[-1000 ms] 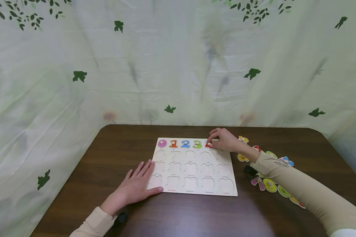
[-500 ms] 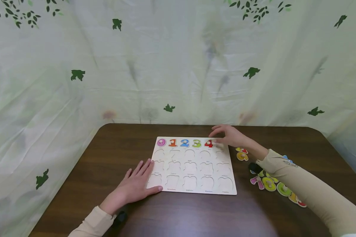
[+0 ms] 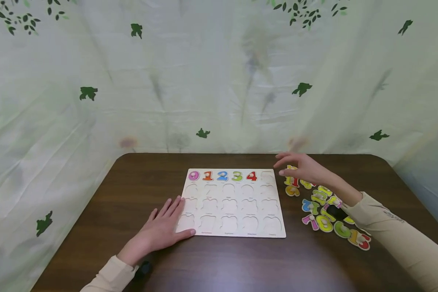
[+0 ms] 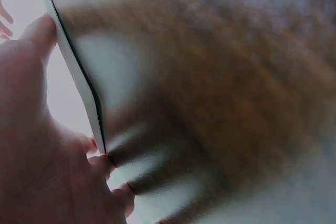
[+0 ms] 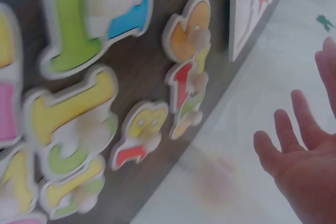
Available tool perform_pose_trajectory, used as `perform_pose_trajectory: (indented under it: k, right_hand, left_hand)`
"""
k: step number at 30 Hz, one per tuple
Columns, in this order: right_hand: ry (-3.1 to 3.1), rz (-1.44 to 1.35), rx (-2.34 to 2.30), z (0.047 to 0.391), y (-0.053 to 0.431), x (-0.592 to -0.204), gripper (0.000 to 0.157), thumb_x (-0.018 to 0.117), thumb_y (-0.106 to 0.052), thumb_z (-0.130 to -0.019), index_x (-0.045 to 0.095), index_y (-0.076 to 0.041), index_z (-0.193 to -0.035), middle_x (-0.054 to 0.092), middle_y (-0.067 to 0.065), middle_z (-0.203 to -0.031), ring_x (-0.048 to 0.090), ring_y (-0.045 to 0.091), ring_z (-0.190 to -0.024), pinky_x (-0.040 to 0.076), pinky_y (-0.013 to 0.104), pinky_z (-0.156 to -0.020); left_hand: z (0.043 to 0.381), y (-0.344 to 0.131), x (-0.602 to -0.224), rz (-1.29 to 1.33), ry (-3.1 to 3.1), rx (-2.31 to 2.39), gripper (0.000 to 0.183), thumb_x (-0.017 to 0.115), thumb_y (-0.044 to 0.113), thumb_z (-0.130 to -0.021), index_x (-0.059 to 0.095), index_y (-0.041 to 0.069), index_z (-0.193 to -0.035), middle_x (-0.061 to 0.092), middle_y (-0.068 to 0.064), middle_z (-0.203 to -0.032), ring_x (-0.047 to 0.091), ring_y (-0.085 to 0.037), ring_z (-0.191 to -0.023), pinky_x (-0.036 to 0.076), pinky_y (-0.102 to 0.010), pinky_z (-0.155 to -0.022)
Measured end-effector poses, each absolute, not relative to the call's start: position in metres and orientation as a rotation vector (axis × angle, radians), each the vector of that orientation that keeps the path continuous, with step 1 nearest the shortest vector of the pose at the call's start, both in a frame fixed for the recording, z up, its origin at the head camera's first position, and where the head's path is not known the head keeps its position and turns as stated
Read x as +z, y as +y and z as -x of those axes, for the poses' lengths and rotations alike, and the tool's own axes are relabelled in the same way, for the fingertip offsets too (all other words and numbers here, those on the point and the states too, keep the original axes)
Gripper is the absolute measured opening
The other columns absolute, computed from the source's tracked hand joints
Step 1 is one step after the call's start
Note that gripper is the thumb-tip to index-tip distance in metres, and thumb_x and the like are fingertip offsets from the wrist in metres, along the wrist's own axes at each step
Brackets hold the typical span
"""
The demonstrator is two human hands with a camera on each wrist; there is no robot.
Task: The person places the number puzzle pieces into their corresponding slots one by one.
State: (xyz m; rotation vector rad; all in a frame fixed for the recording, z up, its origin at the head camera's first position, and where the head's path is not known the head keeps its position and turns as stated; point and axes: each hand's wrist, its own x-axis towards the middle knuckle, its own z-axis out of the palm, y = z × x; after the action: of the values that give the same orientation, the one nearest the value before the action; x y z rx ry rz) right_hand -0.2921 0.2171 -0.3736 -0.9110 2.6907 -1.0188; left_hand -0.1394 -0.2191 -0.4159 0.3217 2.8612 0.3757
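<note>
A white number puzzle board [image 3: 237,211] lies on the table, with the pieces 0 [image 3: 194,175], 1, 2, 3 and a red 4 [image 3: 252,176] seated along its back row. Flat fingers of my left hand [image 3: 158,231] rest on the board's left edge, the thumb at the front left corner. My right hand [image 3: 306,167], holding nothing, hovers over the back of the loose number pieces [image 3: 319,196], fingers relaxed. In the right wrist view an orange piece [image 5: 190,30] with a round knob and several two-digit pieces lie beside that hand [image 5: 310,156].
The brown table [image 3: 222,267] ends in a rounded back edge near a pale curtain [image 3: 219,81] printed with leaves. Loose pieces sit right of the board, some partly under the right forearm; a green one [image 3: 342,230] and a red-and-orange one [image 3: 359,240] are nearest the front.
My right hand has let go of the red 4 in the board and moved right, off the board to above the loose pieces. My left hand stays on the board's edge.
</note>
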Motion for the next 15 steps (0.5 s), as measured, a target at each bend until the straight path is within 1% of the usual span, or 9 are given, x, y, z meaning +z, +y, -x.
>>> perform_pose_trajectory:
  k: [4, 9, 10, 12, 15]
  right_hand:
    - [2.728, 0.878, -1.012, 0.282, 0.231, -0.369, 0.023, 0.072, -0.019, -0.092, 0.073, -0.013, -0.115, 0.052, 0.014, -0.141, 0.043, 0.038, -0.133, 0.044, 0.055, -0.094]
    - [2.762, 0.843, -1.018, 0.269, 0.248, -0.362, 0.024, 0.07, -0.021, -0.093, 0.072, -0.014, -0.116, 0.053, 0.012, -0.141, 0.046, 0.035, -0.13, 0.046, 0.048, -0.09]
    - [2.768, 0.844, -1.02, 0.266, 0.252, -0.361, 0.024, 0.07, -0.021, -0.093, 0.072, -0.014, -0.116, 0.053, 0.012, -0.141, 0.048, 0.034, -0.129, 0.048, 0.045, -0.087]
    - [2.757, 0.837, -1.052, 0.261, 0.259, -0.361, 0.023, 0.07, -0.019, -0.093, 0.071, -0.013, -0.116, 0.053, 0.012, -0.141, 0.057, 0.034, -0.118, 0.052, 0.041, -0.083]
    - [2.766, 0.839, -1.057, 0.251, 0.27, -0.361, 0.022, 0.069, -0.016, -0.094, 0.071, -0.013, -0.115, 0.053, 0.013, -0.14, 0.06, 0.033, -0.114, 0.054, 0.036, -0.079]
  left_hand:
    - [0.14, -0.219, -0.415, -0.319, 2.854, 0.352, 0.106, 0.05, 0.077, -0.084, 0.019, 0.008, -0.158, 0.016, -0.012, -0.163, 0.012, -0.038, -0.148, 0.013, -0.069, -0.109]
    - [0.141, -0.218, -0.417, -0.317, 2.852, 0.355, 0.105, 0.053, 0.075, -0.084, 0.02, 0.007, -0.157, 0.015, -0.013, -0.163, 0.011, -0.039, -0.148, 0.013, -0.069, -0.109]
    - [0.141, -0.218, -0.417, -0.319, 2.853, 0.361, 0.105, 0.053, 0.075, -0.084, 0.02, 0.007, -0.157, 0.016, -0.013, -0.163, 0.012, -0.039, -0.147, 0.013, -0.069, -0.108]
    - [0.141, -0.218, -0.418, -0.319, 2.856, 0.369, 0.106, 0.053, 0.075, -0.084, 0.021, 0.007, -0.157, 0.016, -0.014, -0.163, 0.012, -0.04, -0.147, 0.013, -0.069, -0.108]
    - [0.141, -0.218, -0.417, -0.324, 2.861, 0.371, 0.106, 0.052, 0.076, -0.084, 0.021, 0.007, -0.157, 0.017, -0.013, -0.162, 0.013, -0.04, -0.147, 0.014, -0.069, -0.108]
